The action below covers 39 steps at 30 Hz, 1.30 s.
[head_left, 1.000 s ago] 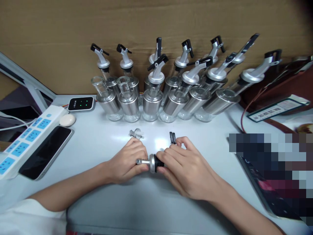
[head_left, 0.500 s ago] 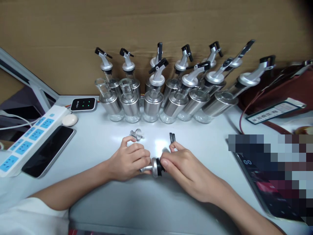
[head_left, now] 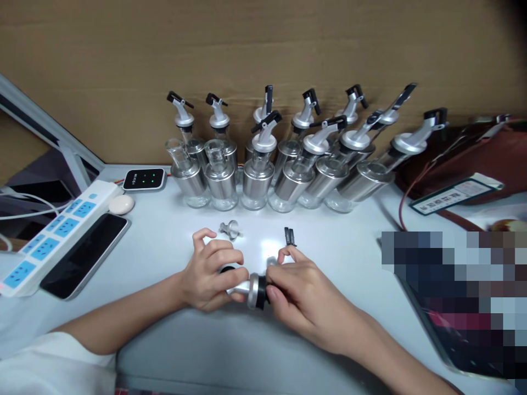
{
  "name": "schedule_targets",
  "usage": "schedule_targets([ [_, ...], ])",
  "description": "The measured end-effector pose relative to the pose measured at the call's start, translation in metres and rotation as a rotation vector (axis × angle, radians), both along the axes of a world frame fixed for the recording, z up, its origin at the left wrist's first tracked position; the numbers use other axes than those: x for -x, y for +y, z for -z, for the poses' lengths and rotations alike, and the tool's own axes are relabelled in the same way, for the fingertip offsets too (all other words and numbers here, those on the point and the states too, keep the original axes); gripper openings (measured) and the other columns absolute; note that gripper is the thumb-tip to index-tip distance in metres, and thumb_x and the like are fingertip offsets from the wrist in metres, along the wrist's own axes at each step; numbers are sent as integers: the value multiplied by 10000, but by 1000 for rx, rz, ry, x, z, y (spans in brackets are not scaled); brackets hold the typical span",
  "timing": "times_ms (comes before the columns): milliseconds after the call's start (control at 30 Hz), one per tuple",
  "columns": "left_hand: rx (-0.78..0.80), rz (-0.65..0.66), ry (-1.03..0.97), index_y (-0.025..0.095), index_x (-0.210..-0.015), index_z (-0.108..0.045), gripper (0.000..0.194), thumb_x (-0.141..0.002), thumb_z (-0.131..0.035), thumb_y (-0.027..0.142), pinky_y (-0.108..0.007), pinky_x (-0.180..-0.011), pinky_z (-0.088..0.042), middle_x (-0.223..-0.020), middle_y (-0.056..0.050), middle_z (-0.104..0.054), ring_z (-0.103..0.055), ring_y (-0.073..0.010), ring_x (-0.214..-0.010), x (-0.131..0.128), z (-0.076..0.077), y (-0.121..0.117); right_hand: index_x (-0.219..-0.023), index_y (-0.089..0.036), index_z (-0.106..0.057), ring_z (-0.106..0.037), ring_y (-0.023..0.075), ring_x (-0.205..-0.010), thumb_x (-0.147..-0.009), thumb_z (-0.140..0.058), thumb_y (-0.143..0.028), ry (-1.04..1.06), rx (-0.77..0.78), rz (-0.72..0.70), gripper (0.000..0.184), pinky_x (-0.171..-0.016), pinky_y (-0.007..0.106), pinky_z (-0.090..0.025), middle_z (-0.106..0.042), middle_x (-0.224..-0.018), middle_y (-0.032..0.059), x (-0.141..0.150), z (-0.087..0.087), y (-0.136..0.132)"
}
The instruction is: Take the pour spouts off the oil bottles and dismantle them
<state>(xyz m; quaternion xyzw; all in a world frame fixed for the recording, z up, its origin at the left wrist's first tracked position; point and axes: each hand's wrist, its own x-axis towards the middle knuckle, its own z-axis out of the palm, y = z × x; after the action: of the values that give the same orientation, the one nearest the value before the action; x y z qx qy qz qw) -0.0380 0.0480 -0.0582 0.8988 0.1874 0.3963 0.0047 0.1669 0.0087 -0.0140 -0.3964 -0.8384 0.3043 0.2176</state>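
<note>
Above the table's front half I hold a silver bottle pourer [head_left: 253,291] with a black sealing ring, lying on its side. My left hand [head_left: 214,274] is closed round its spout end, index finger raised. At the black end, my right hand [head_left: 300,291] pinches with thumb and fingers, which hide what lies between them. Just beyond my left hand lies another silver pourer piece [head_left: 231,229]. Two small black lever caps [head_left: 290,236] lie beyond my right fingers. Glass bottles with steel sleeves stand behind; two front ones, including the left bottle [head_left: 221,184], have bare necks.
Several bottles carry pourers, such as the front right bottle [head_left: 366,178]. On the left are a power strip [head_left: 61,236], a phone [head_left: 86,255], a white round case [head_left: 122,204] and a Wi-Fi device [head_left: 144,179]. A red-brown bag [head_left: 473,159] and a partly blurred-out phone [head_left: 444,329] lie right.
The held pourer has moved slightly left and nearer to me, and its black tip now shows between my left fingers. My left index finger has lifted away from the loose silver piece. The view has shifted slightly.
</note>
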Motion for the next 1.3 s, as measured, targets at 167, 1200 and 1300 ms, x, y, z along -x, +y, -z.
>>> schedule_targets([
  [167,312,-151,-143,203,-767,-465,354,-981,-241,374,-418,-777,-301,-799,-35,-548,-473,-196,-789,8,0,12,-689,-212,-413,-413,127,-535,-874,-337,-185,82,-90,105,202,-722,319,-401,-465,-557,-40,-11,1,5],
  [1200,734,-411,38,235,-1107,-424,335,-787,-521,217,-486,-984,-315,-1152,-63,-476,-447,-249,-1138,0,6,30,-1084,-193,-578,-620,148,-936,-850,-523,-69,7,137,13,270,-835,287,-518,-642,-1028,38,-3,19,-6],
  [1300,729,-411,47,230,-1112,-413,353,-780,-534,217,-491,-1001,-310,-1166,-67,-456,-432,-253,-1158,0,6,30,-1096,-199,-567,-611,140,-926,-876,-486,-70,29,171,-12,267,-822,279,-515,-630,-1024,35,-2,20,-6],
])
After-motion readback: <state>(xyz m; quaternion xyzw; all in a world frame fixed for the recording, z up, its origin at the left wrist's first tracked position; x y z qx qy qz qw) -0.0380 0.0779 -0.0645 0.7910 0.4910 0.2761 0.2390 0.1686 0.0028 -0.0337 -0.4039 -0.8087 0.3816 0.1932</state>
